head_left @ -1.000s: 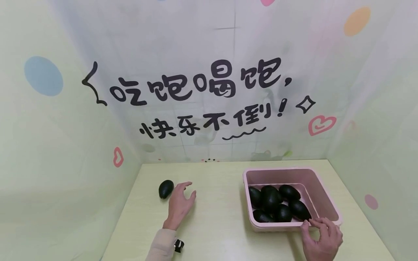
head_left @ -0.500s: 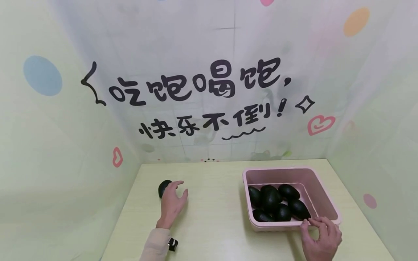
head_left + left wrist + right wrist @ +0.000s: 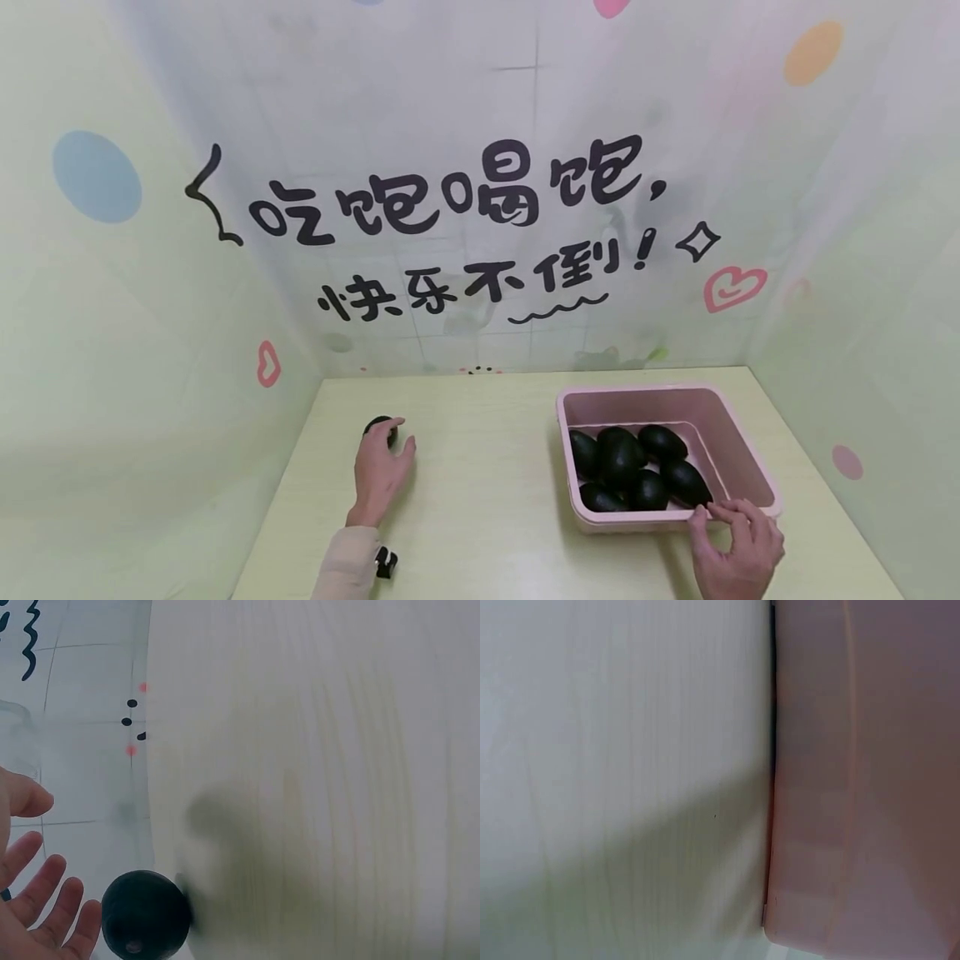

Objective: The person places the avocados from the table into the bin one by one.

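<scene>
A dark green avocado (image 3: 146, 915) lies on the left of the table, partly covered in the head view by my left hand (image 3: 381, 473). The fingers of that hand are spread and slightly bent over the fruit, thumb apart; in the left wrist view the fingertips are right beside it. On the right stands a pink plastic basin (image 3: 645, 394) with several dark avocados (image 3: 622, 457) in its left and front part. My right hand (image 3: 738, 550) pinches the basin's front rim near the right corner. The right wrist view shows the basin's outer wall (image 3: 817, 825) without the hand.
The pale wooden table (image 3: 480, 467) is bounded by printed cloth walls at the back (image 3: 450, 350) and both sides. A strip of table separates the basin from the right wall. A black strap (image 3: 386, 562) is at the left wrist.
My left hand has moved left, from beside the lone avocado to over it, so less of the fruit shows. The right hand has stayed at the basin's rim.
</scene>
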Tool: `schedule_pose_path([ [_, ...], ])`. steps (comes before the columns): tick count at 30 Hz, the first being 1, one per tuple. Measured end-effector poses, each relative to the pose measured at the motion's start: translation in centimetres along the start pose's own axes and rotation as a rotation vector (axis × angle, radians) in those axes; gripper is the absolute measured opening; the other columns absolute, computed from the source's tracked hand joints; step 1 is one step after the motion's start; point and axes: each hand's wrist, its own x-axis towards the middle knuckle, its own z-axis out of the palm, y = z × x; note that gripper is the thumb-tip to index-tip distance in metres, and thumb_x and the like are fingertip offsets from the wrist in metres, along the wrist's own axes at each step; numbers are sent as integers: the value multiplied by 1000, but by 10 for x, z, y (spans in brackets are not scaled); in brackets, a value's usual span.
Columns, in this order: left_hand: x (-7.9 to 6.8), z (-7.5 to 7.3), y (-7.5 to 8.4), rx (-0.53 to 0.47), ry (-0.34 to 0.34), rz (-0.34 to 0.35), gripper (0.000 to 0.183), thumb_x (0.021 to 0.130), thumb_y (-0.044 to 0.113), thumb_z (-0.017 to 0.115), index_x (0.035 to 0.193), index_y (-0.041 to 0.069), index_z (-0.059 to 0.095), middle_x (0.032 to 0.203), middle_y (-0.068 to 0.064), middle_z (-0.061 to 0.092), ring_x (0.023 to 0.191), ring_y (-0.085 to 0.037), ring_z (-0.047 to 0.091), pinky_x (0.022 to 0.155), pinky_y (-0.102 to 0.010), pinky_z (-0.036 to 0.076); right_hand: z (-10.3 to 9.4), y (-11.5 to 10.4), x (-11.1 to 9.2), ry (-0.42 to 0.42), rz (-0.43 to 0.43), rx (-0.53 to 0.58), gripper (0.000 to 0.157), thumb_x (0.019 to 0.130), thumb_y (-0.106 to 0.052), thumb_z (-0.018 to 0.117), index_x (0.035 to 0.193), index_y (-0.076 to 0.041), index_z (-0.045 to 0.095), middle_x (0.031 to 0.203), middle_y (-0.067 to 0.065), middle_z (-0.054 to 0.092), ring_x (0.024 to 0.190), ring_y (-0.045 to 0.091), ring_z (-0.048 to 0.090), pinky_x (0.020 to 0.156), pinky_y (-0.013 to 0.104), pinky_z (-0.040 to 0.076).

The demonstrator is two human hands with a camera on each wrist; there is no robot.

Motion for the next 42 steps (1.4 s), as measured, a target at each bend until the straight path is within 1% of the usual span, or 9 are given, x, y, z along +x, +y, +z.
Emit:
schedule_pose_path([
  [5, 0, 1, -7, -1, 27, -12, 41, 97, 22, 74, 134, 6, 69, 140, -20, 66, 131, -43, 59, 108, -61, 49, -1, 0, 1, 4, -7, -3, 41, 84, -28, 71, 78, 12, 71, 91, 31, 63, 119, -12, 46, 105, 22, 26],
  [11, 1, 1, -13, 20, 84, -21, 39, 94, 19, 75, 131, 6, 70, 133, -22, 68, 122, -44, 61, 97, -62, 53, -2, 3, 1, 3, -5, -8, 41, 84, -29, 71, 78, 12, 71, 92, 30, 63, 119, -11, 46, 105, 22, 25],
  [14, 2, 0, -16, 37, 99, -37, 39, 94, 20, 74, 131, 7, 70, 133, -22, 67, 122, -45, 60, 94, -65, 53, -2, 4, 0, 6, 3, -6, 39, 83, -27, 71, 78, 12, 71, 92, 29, 63, 119, -11, 46, 104, 22, 25],
  [20, 5, -4, -23, 80, 85, -69, 38, 96, 23, 71, 131, 6, 68, 137, -22, 62, 128, -45, 53, 95, -69, 52, -2, 4, 0, 10, -2, 4, 41, 83, -28, 71, 77, 12, 71, 91, 31, 64, 119, -11, 46, 104, 22, 26],
  [27, 8, -5, -33, 101, 81, -76, 41, 95, 21, 70, 132, 3, 66, 140, -24, 57, 131, -47, 49, 97, -68, 49, 0, 2, 0, 16, -3, 5, 40, 83, -28, 71, 77, 12, 71, 91, 31, 64, 118, -10, 46, 104, 21, 26],
  [34, 8, -5, -39, 100, 77, -79, 43, 95, 20, 71, 133, 2, 65, 144, -26, 53, 134, -49, 45, 97, -67, 47, 1, 1, 1, 19, -10, 15, 40, 83, -26, 71, 77, 13, 70, 91, 31, 63, 119, -9, 47, 105, 21, 27],
  [37, 7, -6, -40, 112, 73, -84, 45, 95, 20, 70, 135, 2, 64, 146, -26, 51, 135, -50, 43, 96, -67, 47, 1, 1, 1, 14, -16, 14, 40, 84, -26, 71, 78, 13, 70, 91, 31, 63, 119, -9, 47, 106, 21, 27],
  [42, 7, -8, -43, 143, 51, -115, 53, 95, 21, 69, 143, 4, 58, 151, -28, 44, 135, -53, 42, 94, -70, 48, 0, 1, 1, -5, -14, 8, 41, 85, -27, 71, 78, 13, 70, 91, 31, 63, 121, -9, 47, 107, 22, 26],
])
